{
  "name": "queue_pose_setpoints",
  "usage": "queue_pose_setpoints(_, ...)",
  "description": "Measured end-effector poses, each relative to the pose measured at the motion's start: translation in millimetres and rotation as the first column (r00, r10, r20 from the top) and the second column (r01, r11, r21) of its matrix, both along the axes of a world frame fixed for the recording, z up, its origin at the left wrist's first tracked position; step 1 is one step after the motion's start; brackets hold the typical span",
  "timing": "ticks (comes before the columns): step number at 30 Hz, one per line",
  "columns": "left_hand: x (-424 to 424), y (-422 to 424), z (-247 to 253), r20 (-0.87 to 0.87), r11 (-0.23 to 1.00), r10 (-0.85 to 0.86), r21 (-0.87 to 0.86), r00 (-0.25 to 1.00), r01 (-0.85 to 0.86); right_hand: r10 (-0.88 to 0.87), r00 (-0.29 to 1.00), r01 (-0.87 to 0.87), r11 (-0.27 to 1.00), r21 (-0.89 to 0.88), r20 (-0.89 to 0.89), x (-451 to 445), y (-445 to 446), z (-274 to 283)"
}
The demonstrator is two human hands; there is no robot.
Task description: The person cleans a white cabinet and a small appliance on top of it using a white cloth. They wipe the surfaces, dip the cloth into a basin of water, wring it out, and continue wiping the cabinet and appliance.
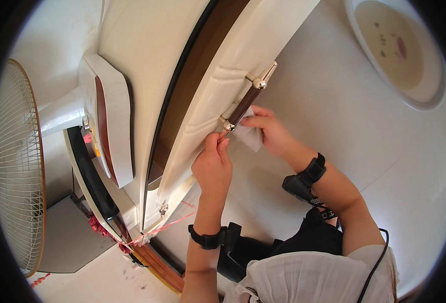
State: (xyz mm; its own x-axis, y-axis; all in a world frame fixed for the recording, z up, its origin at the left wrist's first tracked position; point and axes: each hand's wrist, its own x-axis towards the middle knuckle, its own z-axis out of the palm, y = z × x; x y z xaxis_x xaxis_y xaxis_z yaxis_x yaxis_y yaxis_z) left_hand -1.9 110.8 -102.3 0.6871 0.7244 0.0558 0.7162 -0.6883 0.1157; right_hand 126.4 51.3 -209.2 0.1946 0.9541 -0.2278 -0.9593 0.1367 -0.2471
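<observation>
A pull handle (244,103) with a dark brown bar and shiny metal ends is fixed to a cream, moulded cabinet front (207,100). My left hand (214,163) has its thumb and fingers pinched around the handle's lower metal tip, which they mostly hide. On the other side of the bar, my right hand (270,130) grips a white cloth (250,137). The cloth is bunched against the handle's underside, and part of it hangs below my fingers. Both wrists wear black strapped devices.
A white basin (433,85) of cloudy water stands on the pale tiled floor (321,94) at upper right. An electric fan (16,166) with its base (118,125) is at left, on the cabinet top. Thin pink string (166,226) trails below a smaller metal knob (163,209).
</observation>
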Motion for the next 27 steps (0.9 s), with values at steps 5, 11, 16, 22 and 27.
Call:
queue_pose_setpoints(5,5,9,-5,-0.004,1.000,-0.019,-0.006,1.000,0.019,-0.191,0.967,0.204,0.977,0.064,-0.167,40,2,-3)
queue_pose_setpoints(11,-7,15,-9,0.038,0.998,0.006,-0.055,0.999,-0.004,0.007,0.991,-0.005,1.000,0.012,-0.137,-6,18,-10)
queue_pose_setpoints(16,-12,16,-4,0.009,0.999,-0.009,-0.043,1.000,0.010,0.107,0.985,-0.107,0.994,-0.012,0.134,-1,18,-9)
queue_pose_setpoints(22,-1,2,3,-0.016,0.997,-0.040,-0.059,0.999,0.039,-0.163,0.974,0.176,0.982,0.072,-0.159,37,0,-10)
queue_pose_setpoints(27,9,-9,25,-0.018,0.997,-0.082,-0.001,0.996,0.082,-0.027,0.962,0.042,0.998,-0.050,0.272,-2,-1,6)
